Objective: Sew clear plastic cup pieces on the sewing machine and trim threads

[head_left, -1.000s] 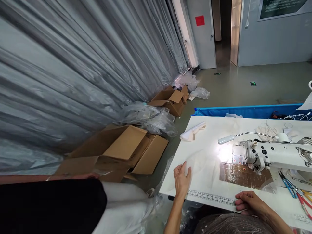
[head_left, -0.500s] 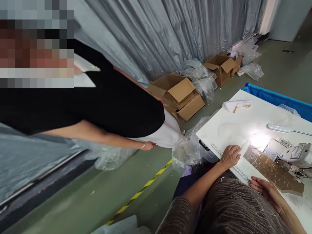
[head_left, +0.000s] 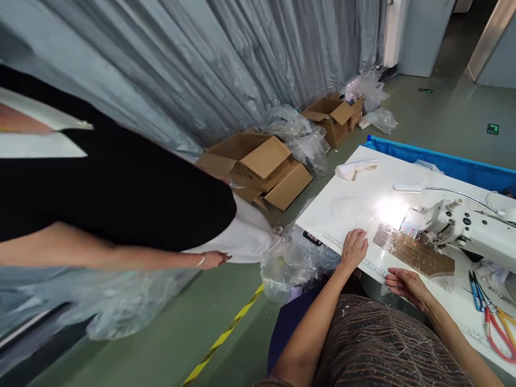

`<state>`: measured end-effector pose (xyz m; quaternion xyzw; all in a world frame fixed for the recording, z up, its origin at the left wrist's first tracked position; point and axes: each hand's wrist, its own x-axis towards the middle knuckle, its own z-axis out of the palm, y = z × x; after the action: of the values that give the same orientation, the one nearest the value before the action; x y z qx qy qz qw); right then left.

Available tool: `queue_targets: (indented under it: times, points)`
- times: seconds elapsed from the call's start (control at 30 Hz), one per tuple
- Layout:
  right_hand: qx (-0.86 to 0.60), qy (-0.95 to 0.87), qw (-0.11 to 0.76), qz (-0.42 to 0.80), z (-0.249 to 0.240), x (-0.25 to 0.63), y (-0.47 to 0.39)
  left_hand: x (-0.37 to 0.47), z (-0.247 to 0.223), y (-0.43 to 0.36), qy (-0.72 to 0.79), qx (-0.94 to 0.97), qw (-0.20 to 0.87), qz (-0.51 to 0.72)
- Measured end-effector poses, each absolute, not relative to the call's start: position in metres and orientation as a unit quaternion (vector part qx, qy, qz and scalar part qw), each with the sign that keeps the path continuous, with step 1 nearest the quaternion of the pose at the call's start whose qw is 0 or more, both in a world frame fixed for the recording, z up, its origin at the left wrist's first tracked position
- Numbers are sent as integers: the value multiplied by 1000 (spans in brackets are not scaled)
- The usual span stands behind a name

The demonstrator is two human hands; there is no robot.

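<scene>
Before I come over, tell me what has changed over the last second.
The left hand has moved right along the printed ruler, baring its left end, and is nearer the right hand. The view has swung left, showing more of the person in the black top. The right hand stays by the ruler; the sewing machine stays put.

The bare left forearm (head_left: 318,320) points toward 1 o'clock, the left hand (head_left: 353,249) palm down with fingers extended. At 4 o'clock from it, the right hand (head_left: 409,286) aims loosely bent fingers toward 10 o'clock, bare right forearm (head_left: 455,337) behind.
</scene>
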<state>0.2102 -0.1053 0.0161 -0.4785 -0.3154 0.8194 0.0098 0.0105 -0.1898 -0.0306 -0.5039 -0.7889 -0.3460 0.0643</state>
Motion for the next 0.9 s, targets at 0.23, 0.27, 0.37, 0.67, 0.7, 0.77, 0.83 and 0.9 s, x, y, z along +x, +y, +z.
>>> queue_targets:
  times: [0.23,0.27,0.37,0.67,0.7,0.77,0.83,0.9]
  points:
    - [-469,-303,44,829,11,212,-110,32,-34,-201,-771,-513,90,-366]
    - [-466,-302,46,830,11,212,-110,34,-35,-202,-770,-513,93,-368]
    - [-461,-300,48,834,14,211,-111,35,-36,-203,-767,-512,98,-374]
    - [-452,-288,38,843,19,213,-109,34,-40,-201,-777,-493,70,-385]
    - [-454,-286,38,843,19,213,-108,33,-40,-201,-777,-491,61,-390]
    - [-458,-284,38,841,20,212,-107,33,-39,-201,-773,-487,41,-404]
    - [-463,-284,36,839,21,211,-105,33,-37,-206,-772,-480,19,-417]
    - [-463,-286,26,838,22,211,-105,35,-36,-220,-784,-457,-2,-421]
